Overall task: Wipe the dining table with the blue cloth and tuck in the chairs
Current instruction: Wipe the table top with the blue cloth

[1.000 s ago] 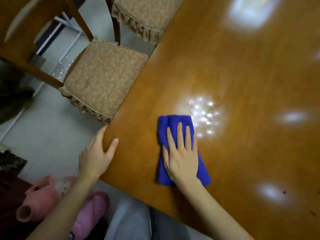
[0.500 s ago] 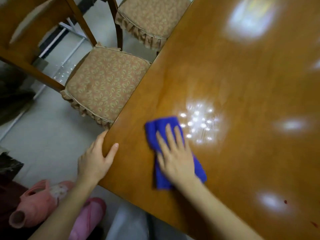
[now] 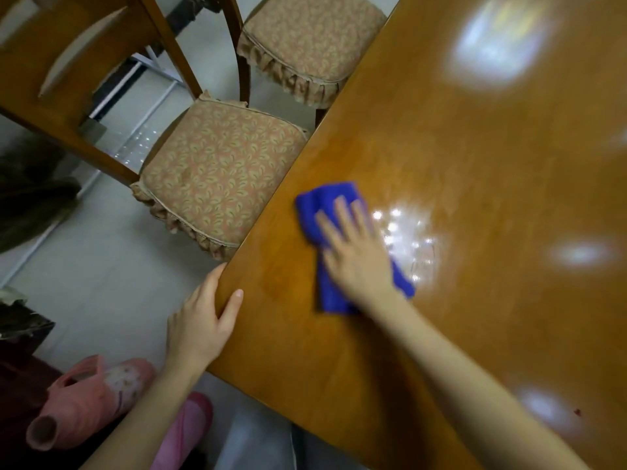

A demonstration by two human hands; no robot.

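Pale grey floor (image 3: 88, 273) fills the left side; pink boot (image 3: 84, 401) lies on its side at bottom left, its opening towards the lower-left corner; pink slipper (image 3: 186, 429) just beside it, to the right; white rails (image 3: 149, 79) run across the floor at upper left; dark bundle (image 3: 30, 205) at left edge, blurred; dark boxy thing (image 3: 20, 329) below it, unclear.

We list the table (image 3: 475, 164) as varnished wood, orange-brown, smooth, highly glossy, with white glare patches on it. The blue cloth (image 3: 324, 205) we enter as soft, matt, fuzzy fabric. Near seat cushion (image 3: 220, 171): matt woven cloth, leaf-printed, ruffled trim; far seat cushion (image 3: 305, 39), we note, alike. Chair frame (image 3: 30, 52): polished wood, mild sheen. Floor (image 3: 95, 283): pale, smooth, faintly reflective. Pink slipper (image 3: 101, 395): soft, matt cloth.
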